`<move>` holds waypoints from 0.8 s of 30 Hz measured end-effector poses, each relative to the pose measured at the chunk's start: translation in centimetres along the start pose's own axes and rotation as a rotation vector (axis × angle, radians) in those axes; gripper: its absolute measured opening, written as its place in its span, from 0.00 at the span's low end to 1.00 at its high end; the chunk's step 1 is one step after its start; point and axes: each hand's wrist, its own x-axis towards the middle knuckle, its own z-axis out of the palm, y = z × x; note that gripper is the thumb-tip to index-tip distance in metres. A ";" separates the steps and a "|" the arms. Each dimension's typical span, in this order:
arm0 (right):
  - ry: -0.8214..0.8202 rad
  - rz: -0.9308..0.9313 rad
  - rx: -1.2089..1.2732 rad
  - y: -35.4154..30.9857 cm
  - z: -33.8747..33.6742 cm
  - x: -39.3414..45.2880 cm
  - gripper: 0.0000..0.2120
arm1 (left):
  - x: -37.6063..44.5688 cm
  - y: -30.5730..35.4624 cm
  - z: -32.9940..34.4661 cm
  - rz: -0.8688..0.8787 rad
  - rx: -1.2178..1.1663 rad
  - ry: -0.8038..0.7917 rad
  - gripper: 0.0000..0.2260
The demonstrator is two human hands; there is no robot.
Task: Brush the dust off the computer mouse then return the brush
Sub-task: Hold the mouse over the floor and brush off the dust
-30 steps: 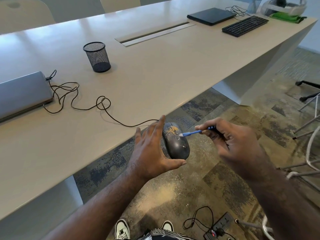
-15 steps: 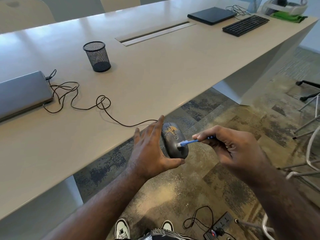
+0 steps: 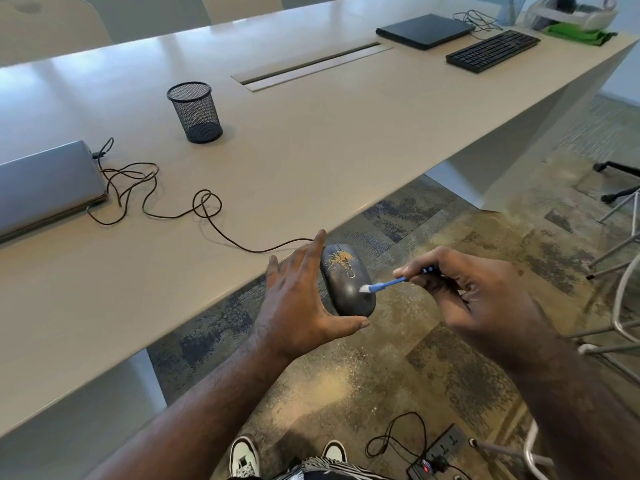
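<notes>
My left hand (image 3: 298,303) holds a dark computer mouse (image 3: 346,282) on edge in the air, just off the table's front edge, gripped between fingers and thumb. Yellowish dust lies near the mouse's wheel. My right hand (image 3: 474,299) pinches a small blue brush (image 3: 388,285) by its handle. The brush's white bristles touch the lower right side of the mouse's back. The mouse's dark cable (image 3: 214,216) trails over the table to a closed grey laptop (image 3: 45,185) at the left.
A black mesh pen cup (image 3: 195,112) stands on the long beige table (image 3: 311,140). Farther right are a black laptop (image 3: 426,29) and a black keyboard (image 3: 491,50). Chair legs (image 3: 616,271) stand at the right, a power strip (image 3: 436,455) on the carpet below.
The brush's bristles slid down the mouse's back, from near the dusty wheel area toward the lower right part. My left hand keeps the mouse in about the same place.
</notes>
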 end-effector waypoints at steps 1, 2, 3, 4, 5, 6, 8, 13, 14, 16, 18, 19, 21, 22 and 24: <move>-0.001 0.025 -0.020 0.2 -0.1 0.1 0.10 | 0.0 0.0 -0.1 -0.001 0.000 -0.002 0.61; 0.008 0.049 -0.030 0.5 -0.2 0.3 0.10 | -0.1 0.0 -0.1 0.000 0.000 -0.005 0.61; 0.029 0.068 -0.029 0.8 -0.3 0.5 0.09 | -0.1 0.1 -0.1 0.004 0.002 -0.006 0.61; 0.057 0.079 -0.023 1.0 -0.4 0.8 0.09 | -0.2 0.1 -0.1 0.012 0.007 -0.007 0.61; 0.086 0.082 -0.023 1.1 -0.3 1.2 0.09 | -0.2 0.2 -0.1 0.020 0.012 -0.009 0.60; 0.110 0.077 -0.029 1.1 -0.3 1.5 0.09 | -0.3 0.4 0.0 0.029 0.016 -0.014 0.60; 0.137 0.058 -0.039 0.9 0.1 2.1 0.09 | -0.4 0.7 0.1 0.047 0.027 -0.027 0.61; 0.087 0.032 -0.064 0.3 1.3 2.9 0.07 | -0.5 0.8 0.1 0.063 0.045 -0.034 0.60; 0.069 0.032 -0.079 0.3 1.4 2.9 0.07 | -0.5 0.8 0.0 0.063 0.045 -0.033 0.60; 0.035 0.034 -0.104 0.3 1.3 2.8 0.07 | -0.4 0.6 0.0 0.059 0.047 -0.035 0.60; 0.024 0.027 -0.119 0.4 1.0 2.7 0.07 | -0.5 0.4 -0.1 0.053 0.049 -0.037 0.60; 0.031 0.028 -0.116 0.5 0.9 2.7 0.07 | -0.5 0.3 0.0 0.050 0.051 -0.037 0.60; 0.056 0.038 -0.090 0.5 0.7 2.7 0.08 | -0.6 0.3 0.0 0.049 0.055 -0.039 0.60; 0.068 0.034 -0.081 0.5 0.7 2.8 0.08 | -0.6 0.3 0.1 0.052 0.057 -0.042 0.60; 0.083 0.017 -0.079 0.3 0.9 2.9 0.08 | -0.5 0.5 0.2 0.061 0.063 -0.047 0.59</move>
